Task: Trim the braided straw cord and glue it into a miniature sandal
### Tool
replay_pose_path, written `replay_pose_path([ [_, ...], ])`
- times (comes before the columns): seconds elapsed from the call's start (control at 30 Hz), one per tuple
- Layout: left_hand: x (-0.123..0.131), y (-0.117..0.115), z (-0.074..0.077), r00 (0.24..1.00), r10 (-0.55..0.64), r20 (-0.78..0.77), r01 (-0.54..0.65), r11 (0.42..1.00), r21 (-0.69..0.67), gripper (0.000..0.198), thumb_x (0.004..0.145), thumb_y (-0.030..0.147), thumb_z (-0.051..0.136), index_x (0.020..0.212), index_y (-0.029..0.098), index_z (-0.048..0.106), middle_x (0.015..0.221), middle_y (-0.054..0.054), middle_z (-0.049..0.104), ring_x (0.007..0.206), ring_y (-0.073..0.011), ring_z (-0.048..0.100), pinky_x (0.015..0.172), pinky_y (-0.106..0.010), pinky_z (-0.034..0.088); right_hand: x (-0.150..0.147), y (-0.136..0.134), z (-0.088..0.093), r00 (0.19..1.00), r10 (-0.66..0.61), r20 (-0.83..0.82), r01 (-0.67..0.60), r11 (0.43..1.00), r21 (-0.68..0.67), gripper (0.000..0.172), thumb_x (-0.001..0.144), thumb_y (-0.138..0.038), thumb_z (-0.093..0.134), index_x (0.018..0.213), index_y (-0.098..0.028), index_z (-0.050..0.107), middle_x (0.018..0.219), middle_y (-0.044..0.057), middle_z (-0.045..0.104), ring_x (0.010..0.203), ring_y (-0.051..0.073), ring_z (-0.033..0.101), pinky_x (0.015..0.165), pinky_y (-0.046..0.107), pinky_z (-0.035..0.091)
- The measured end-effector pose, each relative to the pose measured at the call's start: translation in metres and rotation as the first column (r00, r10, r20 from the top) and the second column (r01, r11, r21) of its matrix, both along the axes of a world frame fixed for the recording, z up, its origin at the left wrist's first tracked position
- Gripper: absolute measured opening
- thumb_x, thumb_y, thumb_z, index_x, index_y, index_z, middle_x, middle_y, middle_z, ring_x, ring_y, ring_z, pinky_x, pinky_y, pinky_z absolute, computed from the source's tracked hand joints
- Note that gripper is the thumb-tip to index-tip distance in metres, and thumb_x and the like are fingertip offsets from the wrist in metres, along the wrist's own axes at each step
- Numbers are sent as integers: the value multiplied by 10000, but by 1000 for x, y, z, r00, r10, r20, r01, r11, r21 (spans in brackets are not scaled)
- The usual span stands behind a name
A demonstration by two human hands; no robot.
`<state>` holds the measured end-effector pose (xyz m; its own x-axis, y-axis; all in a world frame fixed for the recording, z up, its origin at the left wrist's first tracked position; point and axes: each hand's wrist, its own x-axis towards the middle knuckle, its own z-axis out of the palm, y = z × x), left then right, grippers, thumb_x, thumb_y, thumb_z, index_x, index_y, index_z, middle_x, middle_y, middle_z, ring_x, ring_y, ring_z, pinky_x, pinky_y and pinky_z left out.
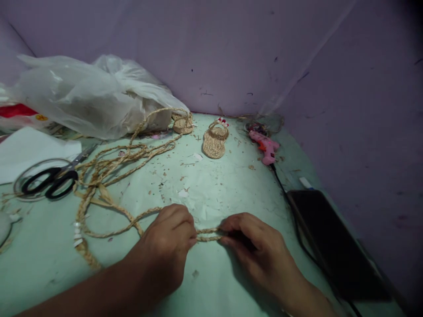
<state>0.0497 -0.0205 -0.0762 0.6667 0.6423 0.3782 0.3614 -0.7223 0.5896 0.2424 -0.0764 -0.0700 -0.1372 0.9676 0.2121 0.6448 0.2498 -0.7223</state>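
A braided straw cord [208, 234] runs between my two hands in two near-parallel strands, just above or on the pale green table. My left hand [172, 246] is closed on the cord at the left of this stretch. My right hand [257, 246] pinches the strands at their right end, where the fingers hide them. From my left hand the cord trails left into a loose tangle of braid [109, 167]. Farther back lies a small woven slipper [214, 141] with a strap and red and white beads.
Black-handled scissors [59, 178] lie at left, near white paper [33, 149]. A clear plastic bag [95, 97] fills the back left, beside another woven piece [183, 124]. At right are a pink glue gun [264, 146], its black cable [299, 229] and a dark phone-like slab [337, 246].
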Motion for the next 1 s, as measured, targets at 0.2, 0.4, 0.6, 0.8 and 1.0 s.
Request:
replay_pose_path([
  [0.2,0,1,-1,1000,4,1,-4,1000,-5,189,789,29,391,677,139,496,707,-44,488,724,-163,437,651,-332,375,-2,0,-1,1000,0,23,0,1000,9,192,796,-137,531,956,-182,627,828,56,586,720,139,566,599,250,480],
  [0.4,0,0,0,1000,21,-21,-22,999,-32,217,789,43,364,619,139,461,672,-35,432,675,-151,406,599,-314,344,-5,2,1,1000,-12,15,12,1000,-2,183,793,-103,514,875,-189,654,786,48,595,687,134,569,582,245,478],
  [0.6,0,-2,-1,999,38,-20,-38,999,-4,181,789,54,372,770,132,534,717,-51,467,720,-169,419,637,-330,366,-3,1,5,996,16,85,-15,1000,-10,218,806,-112,494,933,-210,642,799,46,596,690,137,570,596,253,480],
  [0.8,1,-3,4,987,86,-138,-80,996,50,232,781,58,377,765,138,594,721,-62,471,736,-187,423,679,-373,362,-4,2,2,990,12,142,-10,1000,-10,177,822,-125,470,896,-180,620,803,53,582,710,149,554,626,277,475],
  [1.0,6,-3,17,893,150,-425,-83,981,173,150,723,88,442,700,150,576,718,-64,508,759,-218,439,727,-427,341,-7,-1,-1,957,15,289,-32,998,54,189,812,-86,439,908,-162,583,836,71,582,754,182,536,656,320,463],
])
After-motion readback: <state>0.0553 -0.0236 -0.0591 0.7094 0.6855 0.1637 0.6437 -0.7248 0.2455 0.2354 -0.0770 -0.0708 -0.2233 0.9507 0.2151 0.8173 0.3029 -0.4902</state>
